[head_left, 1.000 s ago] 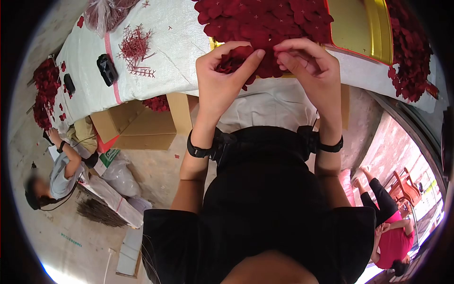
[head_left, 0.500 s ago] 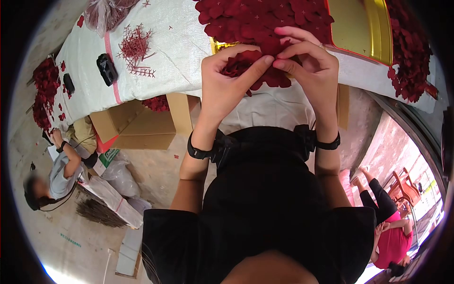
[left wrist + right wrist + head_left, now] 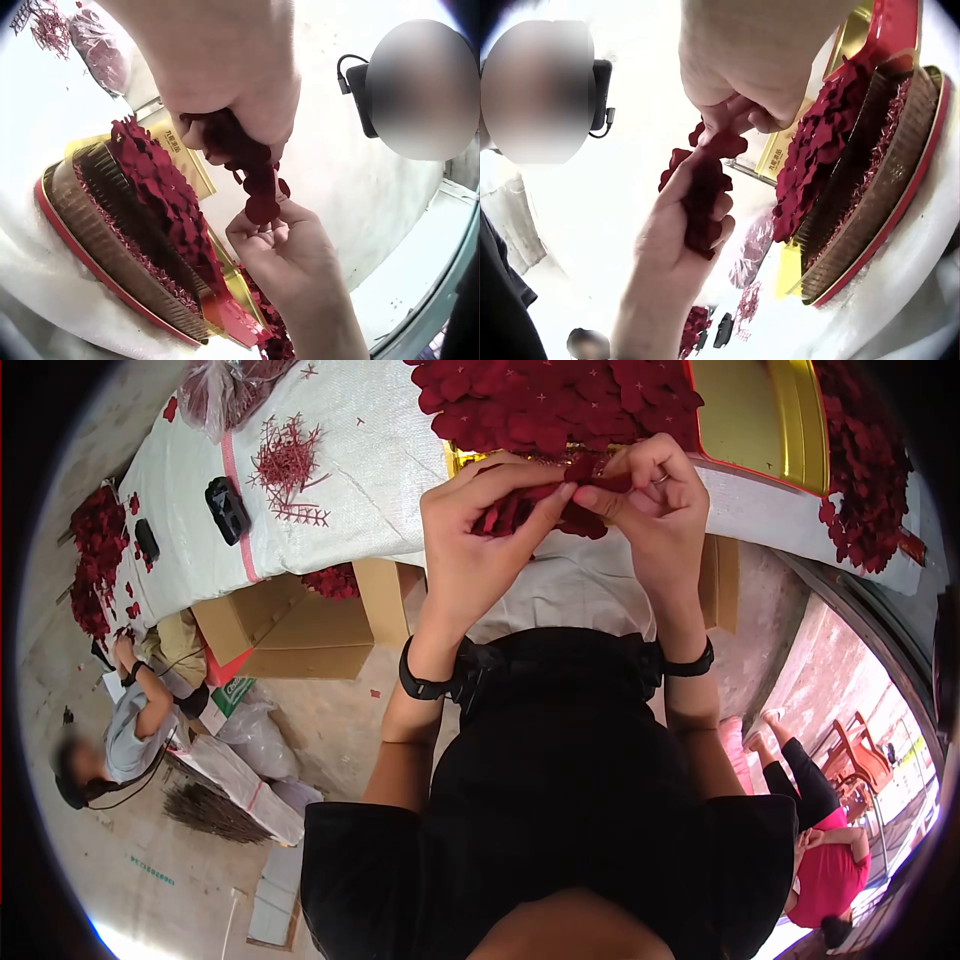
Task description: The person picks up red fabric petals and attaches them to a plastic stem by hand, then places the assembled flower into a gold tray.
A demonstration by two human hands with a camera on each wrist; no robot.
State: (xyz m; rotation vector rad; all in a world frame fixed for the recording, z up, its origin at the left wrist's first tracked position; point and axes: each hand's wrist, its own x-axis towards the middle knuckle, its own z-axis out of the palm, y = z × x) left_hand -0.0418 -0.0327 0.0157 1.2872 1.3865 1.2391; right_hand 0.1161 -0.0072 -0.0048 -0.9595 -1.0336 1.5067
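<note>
Dark red fabric petals [image 3: 505,514] lie bunched in the left hand [image 3: 485,530], whose fingers curl round them; the right wrist view shows the bunch [image 3: 705,191] along that palm. The right hand [image 3: 660,510] pinches a petal piece [image 3: 605,482] at the bunch's end, thumb close to the left thumb. In the left wrist view the right hand [image 3: 292,251] holds the lower end of the petals [image 3: 261,196]. Just beyond both hands a heap of red petals [image 3: 560,405] stands at a clear-walled container [image 3: 135,247] with a red rim.
A red and gold lid [image 3: 760,420] lies right of the heap, with more petals [image 3: 865,490] beyond. On the white cloth are red stems [image 3: 285,460], a black object [image 3: 228,510] and a plastic bag [image 3: 215,395]. Below stands a cardboard box [image 3: 310,630]. Two other people are in view.
The right hand first came in to the left hand's petals from slightly apart. Its fingers have since curled in and now pinch a petal piece at the left thumb.
</note>
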